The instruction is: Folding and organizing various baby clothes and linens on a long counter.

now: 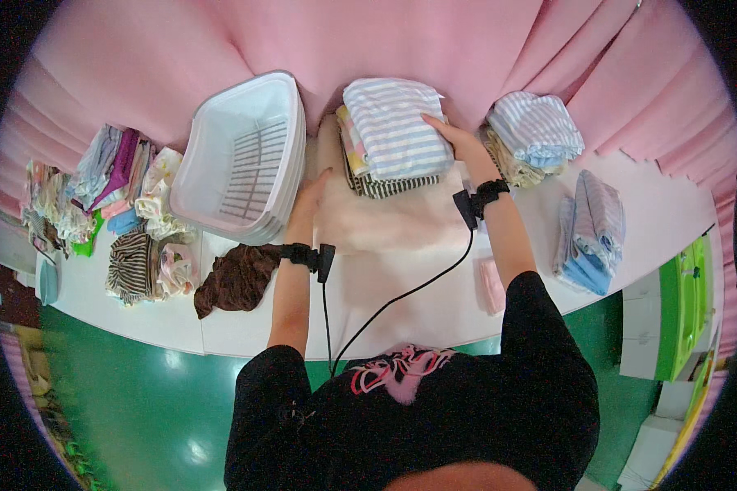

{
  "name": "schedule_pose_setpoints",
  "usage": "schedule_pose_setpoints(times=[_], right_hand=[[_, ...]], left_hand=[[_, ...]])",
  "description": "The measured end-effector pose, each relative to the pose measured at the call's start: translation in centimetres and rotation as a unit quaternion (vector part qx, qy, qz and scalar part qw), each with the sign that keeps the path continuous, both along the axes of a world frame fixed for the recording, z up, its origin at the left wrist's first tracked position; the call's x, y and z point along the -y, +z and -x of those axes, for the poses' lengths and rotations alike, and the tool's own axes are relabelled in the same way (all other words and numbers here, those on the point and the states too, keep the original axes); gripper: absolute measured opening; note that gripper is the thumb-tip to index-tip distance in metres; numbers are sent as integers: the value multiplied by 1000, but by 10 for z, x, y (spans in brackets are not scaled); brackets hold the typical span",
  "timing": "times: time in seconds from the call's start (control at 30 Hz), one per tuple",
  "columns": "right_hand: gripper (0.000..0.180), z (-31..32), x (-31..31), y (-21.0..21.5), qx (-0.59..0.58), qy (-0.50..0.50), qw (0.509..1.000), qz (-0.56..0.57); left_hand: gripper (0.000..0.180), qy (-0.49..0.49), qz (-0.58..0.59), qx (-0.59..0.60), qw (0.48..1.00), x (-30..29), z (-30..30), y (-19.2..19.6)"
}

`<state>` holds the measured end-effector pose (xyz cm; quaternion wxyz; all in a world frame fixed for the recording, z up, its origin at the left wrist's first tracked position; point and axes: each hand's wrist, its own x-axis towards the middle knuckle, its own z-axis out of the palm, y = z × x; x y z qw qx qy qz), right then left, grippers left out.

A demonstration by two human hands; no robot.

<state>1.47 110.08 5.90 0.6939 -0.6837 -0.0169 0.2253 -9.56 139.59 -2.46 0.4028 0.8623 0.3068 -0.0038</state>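
Has a pale pink folded piece [491, 286] nearest, well to the near side of the fingers of the right hand [460, 146], and a crumpled dark brown cloth [239, 277] to the near left of the fingers of the left hand [309, 196]. Reaches past both over a white table [393, 303], with a blue-and-white bundle [595, 237] to the near right of the right fingers. Rests the left hand by a fluffy cream cloth [389, 225], just beside a white basket [209, 147] standing to the left of those fingers; cannot tell whether they are apart, together or touching it. Lays the right hand against the right side of a folded stack [397, 135], one digit stretched over the striped top; cannot tell whether the fingers clamp the edge, with the rest hidden. Has this stack on the cream cloth, directly left of the right fingers, and farther off and to the right of the left ones. Seems to be at placing or squaring the stack; probably calls next for bringing the left fingers to its unheld left side. Shows another folded pile [534, 131] right of the right fingers, and a pink curtain [385, 41] beyond both hands.
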Motion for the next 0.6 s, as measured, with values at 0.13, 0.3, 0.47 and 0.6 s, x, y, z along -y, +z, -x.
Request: schedule_pose_setpoints(times=[0.13, 0.3, 0.47, 0.6], right_hand=[[77, 17, -11, 18, -111, 33, 993, 18], [75, 7, 1, 7, -128, 33, 989, 66], [70, 35, -17, 15, -84, 126, 986, 74], [66, 58, 3, 13, -96, 102, 986, 92]], left_hand=[[48, -38, 464, 50, 884, -1, 23, -12], [40, -69, 475, -8, 877, 29, 37, 39], [43, -45, 497, -10, 866, 24, 69, 10], [49, -13, 632, 110, 767, 50, 112, 22]])
